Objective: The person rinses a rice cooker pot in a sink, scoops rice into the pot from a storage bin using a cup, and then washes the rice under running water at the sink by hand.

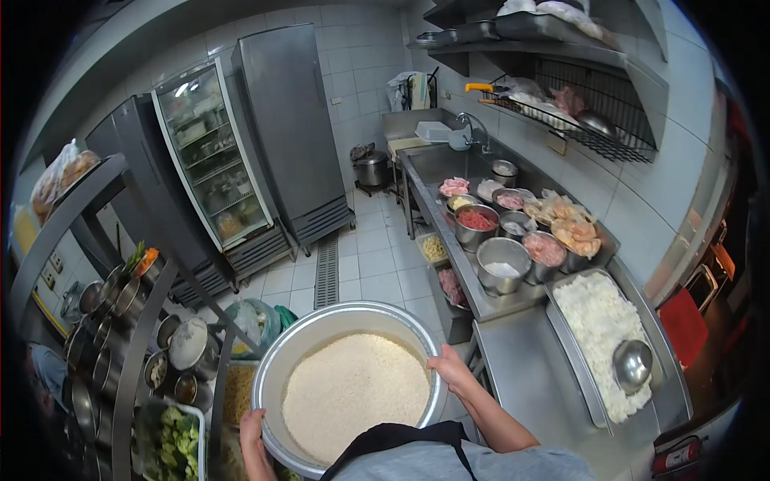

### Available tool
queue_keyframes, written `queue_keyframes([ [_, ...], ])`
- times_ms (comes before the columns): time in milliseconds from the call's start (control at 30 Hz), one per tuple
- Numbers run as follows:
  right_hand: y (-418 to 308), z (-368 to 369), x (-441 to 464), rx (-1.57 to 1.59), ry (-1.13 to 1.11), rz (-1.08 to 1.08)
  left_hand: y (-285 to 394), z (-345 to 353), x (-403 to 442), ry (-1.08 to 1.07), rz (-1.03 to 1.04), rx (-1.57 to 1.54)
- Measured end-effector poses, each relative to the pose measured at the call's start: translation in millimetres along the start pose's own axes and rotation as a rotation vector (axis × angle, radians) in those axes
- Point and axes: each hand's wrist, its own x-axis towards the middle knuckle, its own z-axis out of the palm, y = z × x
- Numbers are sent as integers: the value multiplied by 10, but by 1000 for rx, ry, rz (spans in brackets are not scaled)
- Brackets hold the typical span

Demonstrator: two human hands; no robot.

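Observation:
A large round metal pot (267, 353) is held level in front of my body, at the bottom centre of the view. Pale uncooked grain that looks like rice (357, 393) covers its inside. My left hand (252, 433) grips the rim on the left side. On the right side, my right hand (453, 369) is closed on the rim, with the thumb over the edge.
On the steel counter (521, 377) at right stand a tray of white rice (593, 321) with a metal bowl (633, 365), and several pots of meat. Left are a metal rack (144, 353) and broccoli (176, 441). Fridges (293, 120) and a floor drain (326, 272) lie ahead.

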Motion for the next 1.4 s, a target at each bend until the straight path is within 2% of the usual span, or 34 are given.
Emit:
queue_keyframes([
  [100,65,144,637,-13,9,26,126,245,635,-5,47,13],
  [267,-473,432,1407,-23,112,12,667,738,1844,-86,62,26],
  [400,-378,334,1921,-2,220,-32,1357,1329,2295,-165,105,84],
  [500,-566,311,2321,34,245,-61,1491,1732,3003,-229,117,202],
  [633,-649,164,2973,16,310,-73,1801,2413,3509,-282,97,55],
  [733,-802,-14,3642,-39,336,-50,1770,2813,4238,-229,145,94],
  [833,-1018,-60,4153,-5,304,-102,2054,3106,4506,-323,99,88],
  [867,-987,-114,4374,-14,287,-106,2108,3215,4583,-312,118,4],
  [967,-1308,-46,4821,39,297,-67,2323,3527,4895,-256,106,29],
  [1067,-1349,-95,5411,56,274,-27,2188,3836,5769,-196,143,35],
  [1233,-1458,-120,6273,78,375,-52,3062,4568,6293,-365,167,93],
  [1400,-1739,-71,6603,148,618,-120,3735,5431,6914,-528,257,163],
])
